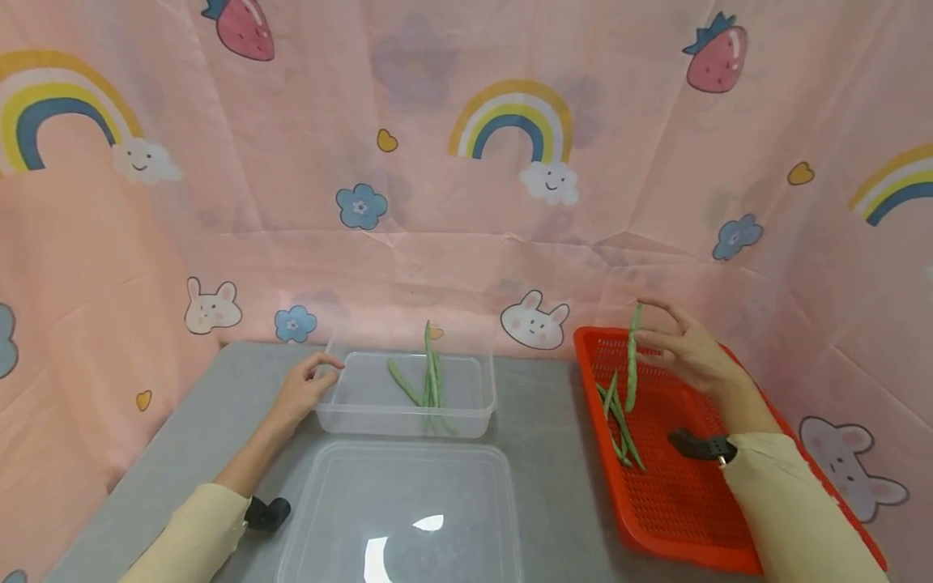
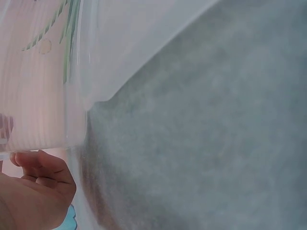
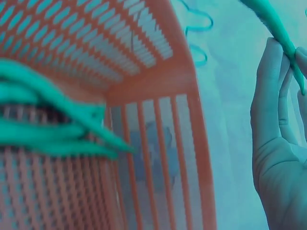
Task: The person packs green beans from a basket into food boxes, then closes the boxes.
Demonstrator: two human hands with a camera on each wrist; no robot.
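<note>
Fingers (image 1: 666, 334) of your right hand (image 1: 696, 352) pinch a single green bean (image 1: 632, 360) near its top end, so the bean hangs almost straight down, its long axis close to vertical, with the lower tip over the far left part of the red basket (image 1: 681, 518). In the right wrist view the same bean (image 3: 278, 28) crosses the fingertips (image 3: 271, 72) at the upper edge, clear of the basket's slatted wall (image 3: 158, 143). Below it, a few more beans (image 1: 619, 429) lie loose on the basket floor, pointing roughly toward you.

Your left hand (image 1: 302, 393) rests on the near left corner of the clear tub (image 1: 350, 417), its fingers curled over the rim and gripping it; the left wrist view shows the thumb (image 2: 41, 163) against the tub's clear wall (image 2: 72, 96). Three or so beans (image 1: 426, 376) already lie in that tub, which sits on the grey tabletop (image 1: 539, 453) to the left of the basket, well apart from the held bean. A clear lid (image 1: 401, 510) lies flat just in front of the tub. Your right hand is plainly the one nearer the held bean; the tub lies to its left.
</note>
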